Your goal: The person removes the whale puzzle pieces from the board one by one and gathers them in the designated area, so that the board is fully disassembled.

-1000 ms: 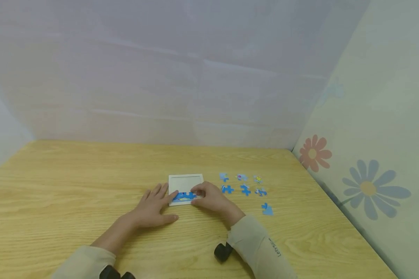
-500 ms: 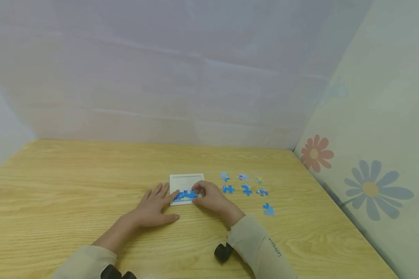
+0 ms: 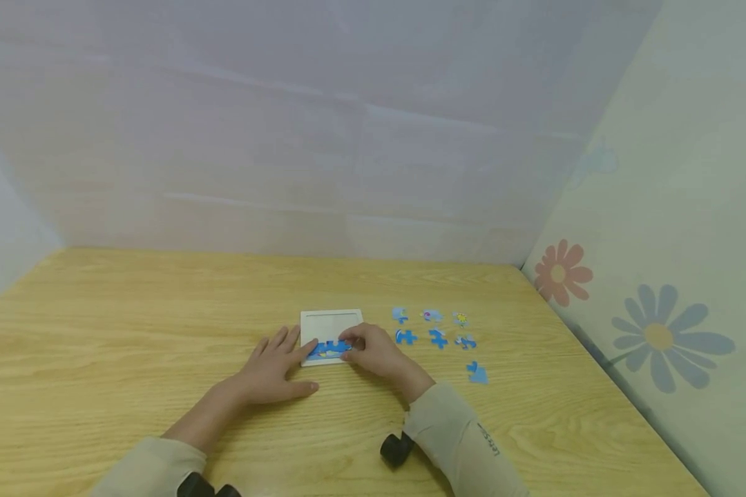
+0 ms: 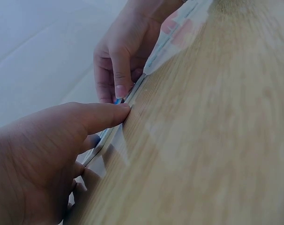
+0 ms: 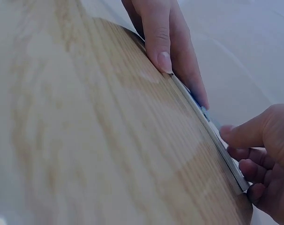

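Observation:
A white puzzle frame (image 3: 331, 322) lies on the wooden table, with joined blue jigsaw pieces (image 3: 328, 350) along its near side. My left hand (image 3: 269, 371) is spread palm down at the frame's left, its index fingertip on the blue pieces and its thumb stretched out towards the near edge. At the frame's lower right corner, my right hand (image 3: 375, 352) pinches a jigsaw piece between thumb and fingers, mostly hidden by them. A sliver of blue (image 4: 118, 101) shows under those fingertips in the left wrist view.
Several loose jigsaw pieces lie in two rows right of the frame, among them a blue piece (image 3: 438, 338) and one with a yellow flower (image 3: 461, 319). A light blue corner piece (image 3: 477, 373) lies nearer. A pale flowered wall (image 3: 671, 207) borders the table's right.
Both hands hold nearly the same place, with only tiny shifts of the right fingertips at the frame's lower right. The loose pieces have not moved.

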The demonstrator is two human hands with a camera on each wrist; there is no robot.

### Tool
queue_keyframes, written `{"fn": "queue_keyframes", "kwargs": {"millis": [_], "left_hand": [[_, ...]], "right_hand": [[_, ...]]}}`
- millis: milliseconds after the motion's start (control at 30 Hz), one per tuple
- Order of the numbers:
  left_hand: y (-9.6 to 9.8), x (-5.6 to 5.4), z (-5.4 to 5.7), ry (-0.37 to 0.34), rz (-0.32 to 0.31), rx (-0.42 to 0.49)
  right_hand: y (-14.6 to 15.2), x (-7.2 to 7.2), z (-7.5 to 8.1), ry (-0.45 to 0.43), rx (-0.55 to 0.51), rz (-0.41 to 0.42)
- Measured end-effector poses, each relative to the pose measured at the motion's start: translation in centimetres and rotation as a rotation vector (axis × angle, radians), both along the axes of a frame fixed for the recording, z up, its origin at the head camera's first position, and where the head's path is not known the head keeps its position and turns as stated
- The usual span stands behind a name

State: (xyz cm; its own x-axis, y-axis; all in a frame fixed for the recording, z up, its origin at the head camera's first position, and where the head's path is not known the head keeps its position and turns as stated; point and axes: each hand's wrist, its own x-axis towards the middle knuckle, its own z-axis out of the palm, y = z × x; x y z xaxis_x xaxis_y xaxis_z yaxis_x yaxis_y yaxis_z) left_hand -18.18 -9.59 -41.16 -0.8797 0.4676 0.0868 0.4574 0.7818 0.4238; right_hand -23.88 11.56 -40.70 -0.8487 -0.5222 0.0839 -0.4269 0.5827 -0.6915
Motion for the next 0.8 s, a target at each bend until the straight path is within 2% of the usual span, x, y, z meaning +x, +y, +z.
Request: {"fn": "queue_keyframes", "kwargs": {"millis": [200, 333, 467, 567, 800], "left_hand": [[0.0, 0.1, 0.1, -0.003, 0.001, 0.004], [0.0, 0.0, 0.0, -0.005, 0.002, 0.009], [0.0, 0.1, 0.1, -0.010, 0.002, 0.011], [-0.1, 0.1, 0.3, -0.008, 0.002, 0.012], [-0.2, 0.3, 0.5, 0.000, -0.007, 0.023]], "right_hand": [[0.4, 0.0, 0.1, -0.029, -0.046, 0.001], [1.1, -0.2, 0.5, -0.055, -0.093, 0.045], [2.2, 0.0, 1.1, -0.066, -0.097, 0.060], [3.2, 0.5, 1.9, -0.047, -0.101, 0.051], [5.8, 3.1, 4.8, -0.036, -0.149, 0.061]]}}
